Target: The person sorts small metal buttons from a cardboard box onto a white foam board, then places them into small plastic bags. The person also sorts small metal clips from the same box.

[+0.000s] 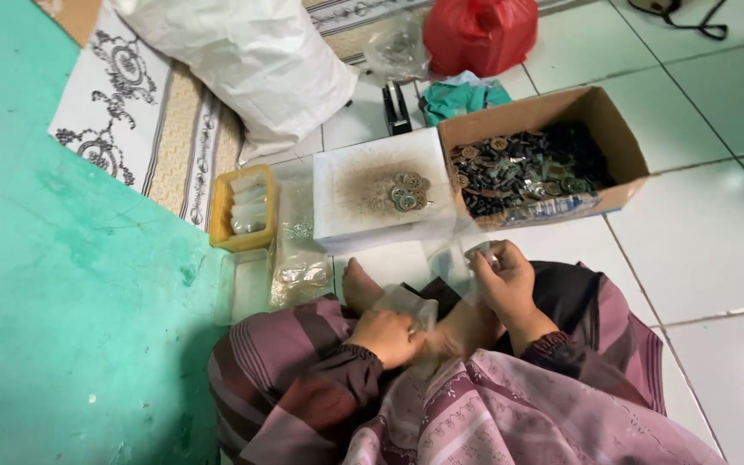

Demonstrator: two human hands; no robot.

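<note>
— Two hands busy?
— Yes. My right hand (503,274) pinches a clear bag (462,258) open; my left hand (387,336) grips spare bags (411,306) on my lap. Keep the mouth wide, facing the box (622,142) edge.

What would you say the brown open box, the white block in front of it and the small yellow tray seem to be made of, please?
The brown open box looks like matte corrugated cardboard, with folded flaps and raw edges. The white block seems to be foam, perhaps polystyrene: thick, dull, and stained dark on top. The small yellow tray appears to be smooth moulded plastic with a slightly glossy rim.
</note>
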